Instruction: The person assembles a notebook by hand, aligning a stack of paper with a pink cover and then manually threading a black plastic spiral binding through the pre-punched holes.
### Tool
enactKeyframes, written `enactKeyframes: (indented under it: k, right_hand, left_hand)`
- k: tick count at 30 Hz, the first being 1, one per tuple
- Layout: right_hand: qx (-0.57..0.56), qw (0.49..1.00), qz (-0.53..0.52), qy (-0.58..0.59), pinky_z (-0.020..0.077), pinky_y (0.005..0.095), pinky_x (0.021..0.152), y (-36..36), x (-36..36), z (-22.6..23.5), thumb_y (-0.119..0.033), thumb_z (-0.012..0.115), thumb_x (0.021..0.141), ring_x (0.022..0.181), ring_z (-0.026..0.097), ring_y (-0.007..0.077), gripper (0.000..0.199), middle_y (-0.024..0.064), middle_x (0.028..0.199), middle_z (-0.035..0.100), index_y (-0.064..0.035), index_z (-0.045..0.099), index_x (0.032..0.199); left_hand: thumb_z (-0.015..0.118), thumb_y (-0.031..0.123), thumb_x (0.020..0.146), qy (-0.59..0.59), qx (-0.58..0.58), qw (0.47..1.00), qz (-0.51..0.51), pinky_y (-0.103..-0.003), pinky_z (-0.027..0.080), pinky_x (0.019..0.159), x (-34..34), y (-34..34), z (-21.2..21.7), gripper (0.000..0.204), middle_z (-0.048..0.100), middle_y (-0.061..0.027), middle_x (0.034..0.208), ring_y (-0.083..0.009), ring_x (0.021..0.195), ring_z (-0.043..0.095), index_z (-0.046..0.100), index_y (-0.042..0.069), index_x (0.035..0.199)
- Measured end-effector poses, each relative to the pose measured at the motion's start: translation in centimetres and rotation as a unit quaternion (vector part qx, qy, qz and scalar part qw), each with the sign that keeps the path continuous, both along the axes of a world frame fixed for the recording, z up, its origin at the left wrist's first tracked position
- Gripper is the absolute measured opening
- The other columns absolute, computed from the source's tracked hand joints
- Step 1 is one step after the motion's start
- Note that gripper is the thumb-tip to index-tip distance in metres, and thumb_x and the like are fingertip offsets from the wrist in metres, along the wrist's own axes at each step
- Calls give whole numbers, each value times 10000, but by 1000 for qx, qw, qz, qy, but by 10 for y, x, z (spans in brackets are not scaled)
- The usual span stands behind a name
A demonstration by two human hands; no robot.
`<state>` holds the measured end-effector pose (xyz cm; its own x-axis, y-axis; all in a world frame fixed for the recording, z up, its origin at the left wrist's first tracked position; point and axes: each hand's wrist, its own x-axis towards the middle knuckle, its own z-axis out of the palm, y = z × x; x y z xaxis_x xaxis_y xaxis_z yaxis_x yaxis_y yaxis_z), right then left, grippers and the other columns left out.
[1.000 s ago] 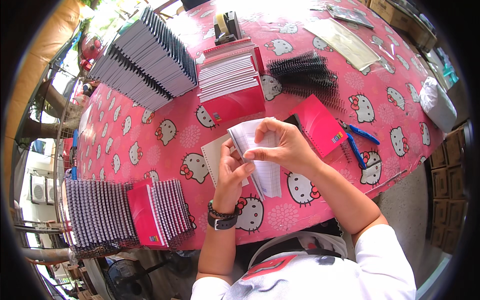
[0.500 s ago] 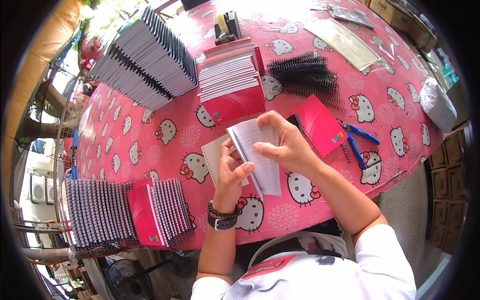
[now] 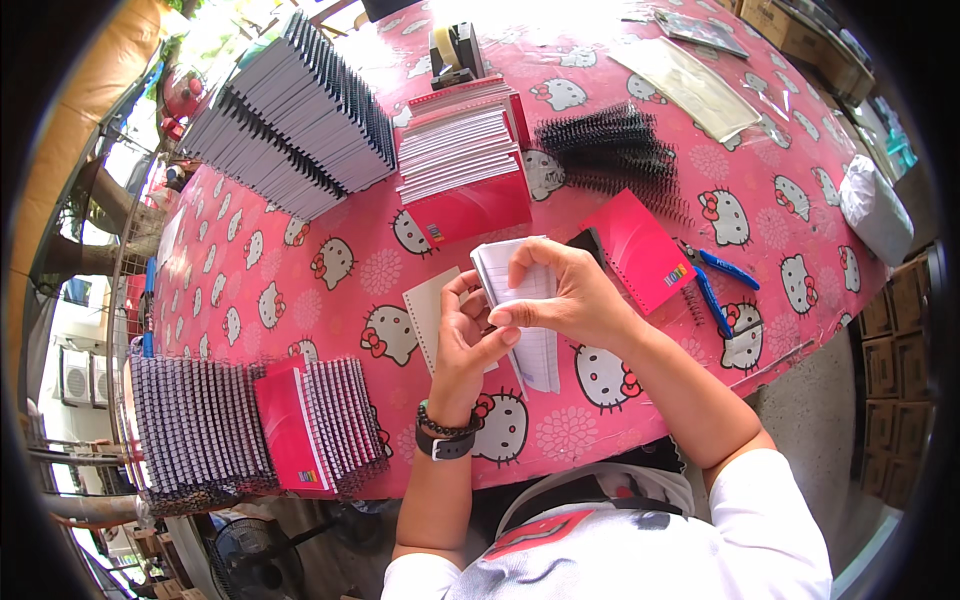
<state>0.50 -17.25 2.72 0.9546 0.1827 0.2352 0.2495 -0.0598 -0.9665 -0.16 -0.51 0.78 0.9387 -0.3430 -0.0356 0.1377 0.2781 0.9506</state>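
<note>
Pink-clothed desk [image 3: 300, 290] is carrying notebooks; both hands, left [image 3: 468, 335] and right [image 3: 565, 295], are pinching a paper stack [image 3: 525, 300], squaring it; binding presumably follows.

Clear flat plastic bags [image 3: 690, 85] lie at table's far right w/ a smaller dark one [image 3: 697, 27] beyond. Brown cardboard boxes [image 3: 890, 330] stacked on floor, right edge. Red notebook cover [image 3: 640, 250] has small multicolour label at corner [image 3: 676, 275].
</note>
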Motion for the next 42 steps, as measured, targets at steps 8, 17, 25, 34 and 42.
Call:
enactKeyframes:
  k: [8, 17, 25, 34, 42]
  right_hand:
    - [33, 999, -16, 6, 400, 236, 554, 2, 2, -7, -374, 829, 628, 640, 469, 67, 467, -1, 688, 515, -42, 532, 768]
    - [27, 999, -4, 30, 387, 199, 592, 1, 1, -3, -307, 823, 655, 693, 465, 35, 408, -35, 733, 522, -62, 523, 786]
    - [19, 999, -5, 28, 379, 193, 581, 0, 2, -3, -302, 819, 665, 685, 468, 29, 394, -39, 722, 527, -67, 527, 788]
    - [27, 999, 0, 23, 379, 193, 589, 0, 3, -5, -302, 814, 678, 693, 468, 32, 385, -39, 732, 524, -68, 531, 796]
    - [44, 999, 2, 31, 383, 198, 605, -1, 2, -4, -298, 808, 688, 704, 464, 39, 375, -36, 757, 522, -68, 534, 798]
  left_hand:
    - [718, 116, 699, 1, -5, 1000, -3, -317, 434, 907, 0, -1, 0, 736, 515, -143, 1142, -191, 1053, 528, 274, 24, 1279]
    - [734, 184, 690, 4, -2, 1000, 2, -304, 471, 857, 0, -1, -1, 760, 522, -133, 1136, -194, 1035, 539, 277, 20, 1276]
    - [740, 205, 685, 0, -12, 1000, 3, -306, 476, 846, 1, 0, -3, 778, 525, -134, 1133, -203, 1037, 543, 276, 21, 1281]
    - [712, 216, 684, 6, 2, 1000, 2, -307, 470, 849, 0, 0, 0, 768, 526, -136, 1117, -203, 1037, 542, 274, 32, 1287]
    - [684, 245, 683, 6, -33, 999, -4, -319, 443, 879, 0, -1, 0, 778, 513, -143, 1100, -201, 1040, 530, 253, 9, 1286]
